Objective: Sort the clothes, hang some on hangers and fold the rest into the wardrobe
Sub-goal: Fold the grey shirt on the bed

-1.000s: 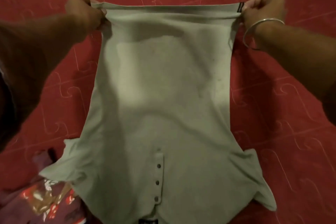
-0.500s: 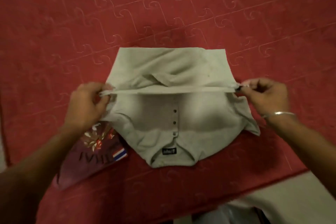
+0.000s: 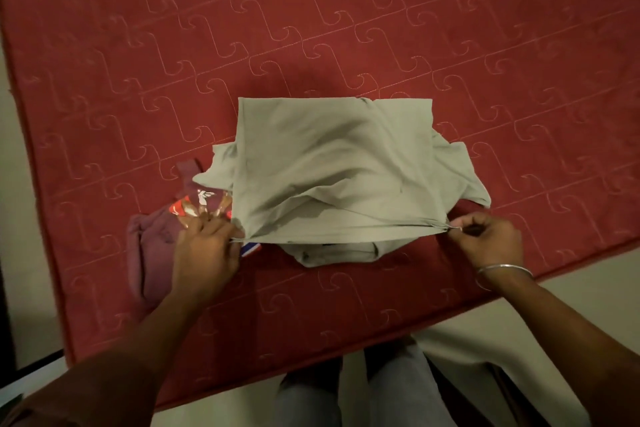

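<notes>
Both hands pinch the hem of a pale grey-green cotton polo shirt (image 3: 332,170): left hand (image 3: 204,246) at its left corner, right hand (image 3: 488,243) at its right. Folded in half, the shirt lies on a red quilted mattress (image 3: 311,28), partly over a maroon printed garment (image 3: 156,239). Further folds, stowing and hanging likely remain. Arms reach forward, wrists low.
</notes>
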